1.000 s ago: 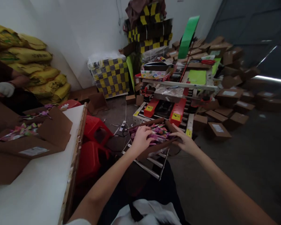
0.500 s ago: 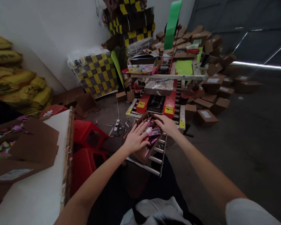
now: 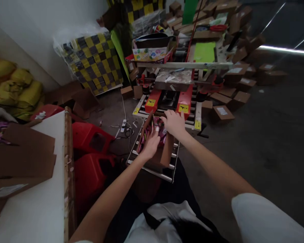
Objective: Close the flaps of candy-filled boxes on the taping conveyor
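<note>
An open cardboard box [image 3: 167, 152] with raised flaps stands on a roller conveyor [image 3: 164, 176] just in front of me. Small pink and purple packets [image 3: 142, 138] fill it. My left hand [image 3: 151, 145] reaches into the box, fingers stretched down against the packets, something white around one finger. The fingertips are partly hidden among the packets. Over the box's far right corner is my right hand [image 3: 175, 125], its fingers apart and bent, close to the flap; whether it touches the cardboard I cannot tell.
Beyond the box is a carton-sealing machine with red side belts [image 3: 184, 99] and green tape [image 3: 189, 11]. Taped cartons [image 3: 223, 113] are heaped to the right. At left are a white table [image 3: 45, 145], an open carton [image 3: 25, 152] and red plastic stools [image 3: 91, 138]. Cables [image 3: 128, 130] lie on the floor.
The box's flaps now stand up higher at the sides. My left hand has gone from lying flat over the packets to pointing down among them. My right hand's fingers are more bent.
</note>
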A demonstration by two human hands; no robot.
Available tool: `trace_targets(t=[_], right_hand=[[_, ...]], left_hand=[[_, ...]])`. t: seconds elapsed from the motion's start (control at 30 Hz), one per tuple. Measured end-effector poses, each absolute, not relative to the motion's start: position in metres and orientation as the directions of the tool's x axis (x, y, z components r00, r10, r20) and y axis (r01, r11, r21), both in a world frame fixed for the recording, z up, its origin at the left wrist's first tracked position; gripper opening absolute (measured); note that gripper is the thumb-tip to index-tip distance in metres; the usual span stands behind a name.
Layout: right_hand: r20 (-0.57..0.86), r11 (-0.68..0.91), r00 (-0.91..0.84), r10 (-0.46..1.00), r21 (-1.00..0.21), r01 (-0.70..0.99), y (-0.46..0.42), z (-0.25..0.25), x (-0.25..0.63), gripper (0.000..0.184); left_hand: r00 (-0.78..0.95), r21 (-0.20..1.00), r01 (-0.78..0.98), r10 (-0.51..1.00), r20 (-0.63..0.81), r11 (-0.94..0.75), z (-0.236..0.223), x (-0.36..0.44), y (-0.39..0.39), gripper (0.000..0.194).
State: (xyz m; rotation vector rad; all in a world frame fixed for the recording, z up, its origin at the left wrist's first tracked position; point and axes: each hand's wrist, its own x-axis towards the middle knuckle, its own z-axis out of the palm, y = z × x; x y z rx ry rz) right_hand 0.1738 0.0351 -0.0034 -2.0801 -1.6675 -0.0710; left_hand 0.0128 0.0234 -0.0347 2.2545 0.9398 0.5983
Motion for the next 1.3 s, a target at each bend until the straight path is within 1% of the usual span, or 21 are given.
trace_targets(t=[0.07, 0.13, 0.23, 0.3, 0.37, 0.43, 0.5, 0.57, 0.6, 0.67, 0.73, 0.8, 0.83, 0.93, 1.0, 1.07, 1.1, 1.13, 1.2, 1.23, 1.3], right_hand=[[0.371, -0.105, 0.216, 0.903, -0.296, 0.949, 0.04, -0.007, 0.17, 0.044], [0.396, -0.052, 0.161, 0.904, -0.273, 0.961, 0.041, -0.011, 0.17, 0.045], [0.4, 0.005, 0.08, 0.913, -0.208, 0.978, 0.038, -0.013, 0.172, 0.042], [0.36, 0.043, 0.017, 0.933, -0.157, 0.987, 0.034, -0.011, 0.172, 0.039], [0.288, 0.095, -0.054, 0.956, -0.132, 0.987, 0.03, -0.007, 0.17, 0.037], [0.235, 0.154, -0.116, 0.965, -0.15, 0.977, 0.028, -0.004, 0.165, 0.036], [0.216, 0.193, -0.145, 0.966, -0.224, 0.955, 0.027, -0.002, 0.161, 0.036], [0.209, 0.217, -0.158, 0.965, -0.305, 0.927, 0.029, -0.002, 0.164, 0.036], [0.195, 0.23, -0.172, 0.965, -0.325, 0.917, 0.031, -0.004, 0.17, 0.035], [0.205, 0.261, -0.189, 0.96, -0.421, 0.868, 0.031, -0.01, 0.187, 0.039], [0.28, 0.272, -0.107, 0.954, -0.657, 0.703, 0.026, -0.021, 0.208, 0.046], [0.315, 0.267, 0.066, 0.947, -0.884, 0.385, 0.016, -0.035, 0.225, 0.049], [0.295, 0.262, 0.146, 0.944, -0.942, 0.207, 0.011, -0.041, 0.229, 0.049], [0.187, 0.236, 0.257, 0.948, -0.956, -0.176, -0.003, -0.056, 0.229, 0.053], [0.141, 0.231, 0.296, 0.945, -0.927, -0.297, -0.008, -0.061, 0.22, 0.056], [0.109, 0.211, 0.354, 0.929, -0.94, -0.267, -0.009, -0.064, 0.206, 0.059], [0.103, 0.19, 0.385, 0.917, -0.962, -0.194, -0.008, -0.064, 0.199, 0.061], [0.108, 0.154, 0.407, 0.907, -0.985, -0.082, -0.007, -0.064, 0.19, 0.064], [0.132, 0.037, 0.416, 0.9, -0.973, 0.229, -0.004, -0.059, 0.171, 0.068], [0.139, -0.033, 0.401, 0.905, -0.92, 0.392, -0.003, -0.056, 0.162, 0.068], [0.123, -0.164, 0.371, 0.92, -0.74, 0.653, 0.001, -0.047, 0.148, 0.066]], left_hand=[[0.597, 0.832, 0.303, 0.773, 0.215, -0.465, -0.038, 0.012, 0.021, 0.054], [0.562, 0.851, 0.222, 0.776, 0.287, -0.476, -0.036, 0.012, 0.013, 0.053], [0.58, 0.704, 0.257, 0.689, 0.435, -0.662, -0.018, 0.012, -0.008, 0.048], [0.634, 0.517, 0.276, 0.558, 0.535, -0.81, 0.003, 0.009, -0.019, 0.046], [0.635, 0.359, 0.299, 0.465, 0.617, -0.884, 0.025, 0.001, -0.016, 0.045], [0.563, 0.341, 0.376, 0.505, 0.654, -0.862, 0.037, -0.009, 0.003, 0.044], [0.52, 0.458, 0.442, 0.637, 0.569, -0.771, 0.036, -0.015, 0.029, 0.048], [0.586, 0.568, 0.463, 0.716, 0.379, -0.68, 0.025, -0.012, 0.049, 0.053], [0.64, 0.585, 0.472, 0.713, 0.287, -0.659, 0.018, -0.008, 0.054, 0.054], [0.719, 0.527, 0.508, 0.672, 0.177, -0.681, 0.004, 0.004, 0.051, 0.055], [0.739, 0.378, 0.569, 0.655, 0.155, -0.731, -0.005, 0.017, 0.035, 0.055], [0.726, 0.208, 0.635, 0.667, 0.168, -0.744, -0.01, 0.025, 0.017, 0.055], [0.722, 0.133, 0.656, 0.669, 0.175, -0.743, -0.011, 0.028, 0.01, 0.055], [0.764, -0.003, 0.634, 0.625, 0.158, -0.773, -0.012, 0.03, 0.001, 0.051], [0.792, -0.01, 0.604, 0.599, 0.121, -0.797, -0.013, 0.029, 0.003, 0.046], [0.796, 0.039, 0.596, 0.597, 0.098, -0.802, -0.014, 0.029, 0.008, 0.044], [0.79, 0.083, 0.599, 0.605, 0.098, -0.796, -0.015, 0.029, 0.011, 0.043], [0.785, 0.147, 0.597, 0.612, 0.097, -0.789, -0.016, 0.028, 0.014, 0.042], [0.762, 0.345, 0.575, 0.639, 0.103, -0.742, -0.018, 0.025, 0.023, 0.04], [0.737, 0.468, 0.55, 0.666, 0.117, -0.691, -0.021, 0.022, 0.028, 0.04], [0.643, 0.7, 0.452, 0.745, 0.175, -0.554, -0.026, 0.015, 0.038, 0.043]])
